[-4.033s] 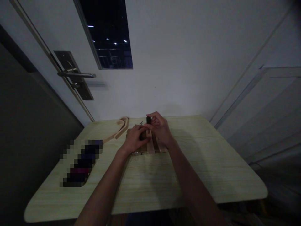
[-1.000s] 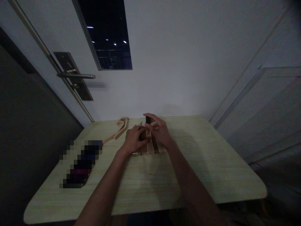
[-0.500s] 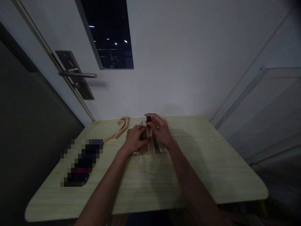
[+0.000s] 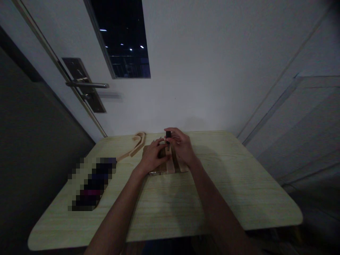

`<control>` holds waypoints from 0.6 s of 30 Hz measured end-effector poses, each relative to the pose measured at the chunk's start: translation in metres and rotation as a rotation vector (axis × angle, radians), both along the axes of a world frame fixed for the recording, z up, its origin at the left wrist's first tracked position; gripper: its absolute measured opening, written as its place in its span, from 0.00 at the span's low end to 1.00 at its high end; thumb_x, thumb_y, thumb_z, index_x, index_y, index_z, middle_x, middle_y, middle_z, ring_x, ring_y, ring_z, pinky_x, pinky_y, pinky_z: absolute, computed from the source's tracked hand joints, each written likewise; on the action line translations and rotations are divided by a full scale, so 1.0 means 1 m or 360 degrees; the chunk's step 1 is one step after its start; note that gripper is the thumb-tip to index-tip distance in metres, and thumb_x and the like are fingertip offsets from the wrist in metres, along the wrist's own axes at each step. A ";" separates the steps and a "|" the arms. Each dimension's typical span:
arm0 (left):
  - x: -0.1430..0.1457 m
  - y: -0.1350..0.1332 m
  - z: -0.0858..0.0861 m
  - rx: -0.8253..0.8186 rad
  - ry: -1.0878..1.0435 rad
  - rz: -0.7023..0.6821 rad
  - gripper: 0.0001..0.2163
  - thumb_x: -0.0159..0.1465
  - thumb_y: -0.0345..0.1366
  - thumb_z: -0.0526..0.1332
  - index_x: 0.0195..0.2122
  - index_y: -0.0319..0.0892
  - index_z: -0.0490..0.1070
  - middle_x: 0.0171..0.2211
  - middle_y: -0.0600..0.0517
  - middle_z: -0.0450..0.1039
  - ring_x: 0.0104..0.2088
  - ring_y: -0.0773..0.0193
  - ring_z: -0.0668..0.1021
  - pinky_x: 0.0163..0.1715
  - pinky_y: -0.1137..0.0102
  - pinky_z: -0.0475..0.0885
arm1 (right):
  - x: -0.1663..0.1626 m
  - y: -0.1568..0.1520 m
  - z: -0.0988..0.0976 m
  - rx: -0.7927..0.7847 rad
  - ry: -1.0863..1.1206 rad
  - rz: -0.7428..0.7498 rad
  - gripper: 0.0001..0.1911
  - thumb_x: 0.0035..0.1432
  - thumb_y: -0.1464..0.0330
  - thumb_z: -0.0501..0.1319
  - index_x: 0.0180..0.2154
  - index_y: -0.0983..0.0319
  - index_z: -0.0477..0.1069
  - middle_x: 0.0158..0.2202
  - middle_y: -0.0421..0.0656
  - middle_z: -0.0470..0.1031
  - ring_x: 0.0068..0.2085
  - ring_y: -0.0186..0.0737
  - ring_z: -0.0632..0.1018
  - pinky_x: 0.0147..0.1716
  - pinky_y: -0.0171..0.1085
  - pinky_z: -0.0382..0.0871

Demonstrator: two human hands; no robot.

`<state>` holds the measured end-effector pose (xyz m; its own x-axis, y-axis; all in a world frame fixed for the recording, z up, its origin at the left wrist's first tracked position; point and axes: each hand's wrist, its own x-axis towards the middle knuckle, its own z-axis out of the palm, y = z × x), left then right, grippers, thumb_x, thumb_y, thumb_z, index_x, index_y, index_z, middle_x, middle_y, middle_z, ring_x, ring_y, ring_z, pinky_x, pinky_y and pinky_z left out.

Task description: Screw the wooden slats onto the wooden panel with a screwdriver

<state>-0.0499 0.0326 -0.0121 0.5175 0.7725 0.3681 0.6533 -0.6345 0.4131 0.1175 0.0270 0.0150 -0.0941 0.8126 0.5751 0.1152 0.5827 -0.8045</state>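
A small black-handled tool (image 4: 168,134) stands upright in my right hand (image 4: 182,144), with fingers and thumb closed around it. Its lower end meets a pale wooden strip (image 4: 170,164); the tip is too small to make out, so I cannot tell the tool's exact kind. My left hand (image 4: 153,156) presses on the strip from the left, thumb and forefinger a little apart near the tool's lower end. Under the strip lies a flat brown block (image 4: 159,170) with a shiny front edge. A second pale strip (image 4: 182,165) lies to the right, partly hidden by my right hand.
A curved pale wooden piece (image 4: 138,143) lies at the back left of the table (image 4: 212,198). A blurred-out dark object (image 4: 92,184) is at the left. Behind the table stands a white door (image 4: 199,71) with a metal handle (image 4: 90,85).
Almost nothing has shifted. The black-handled tool and the fingers of my right hand have moved very slightly; both hands keep the same place.
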 end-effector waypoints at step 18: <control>0.001 -0.003 0.005 -0.0011 -0.0015 -0.0016 0.20 0.59 0.42 0.64 0.52 0.44 0.71 0.56 0.45 0.65 0.54 0.49 0.69 0.54 0.54 0.66 | 0.002 -0.003 0.006 0.0255 -0.0237 -0.0004 0.15 0.61 0.66 0.59 0.50 0.52 0.70 0.48 0.42 0.75 0.44 0.36 0.76 0.45 0.40 0.74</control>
<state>-0.0486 0.0294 -0.0072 0.5218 0.7697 0.3678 0.6427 -0.6382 0.4238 0.1197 0.0237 0.0206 -0.1858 0.7123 0.6768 0.2272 0.7013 -0.6757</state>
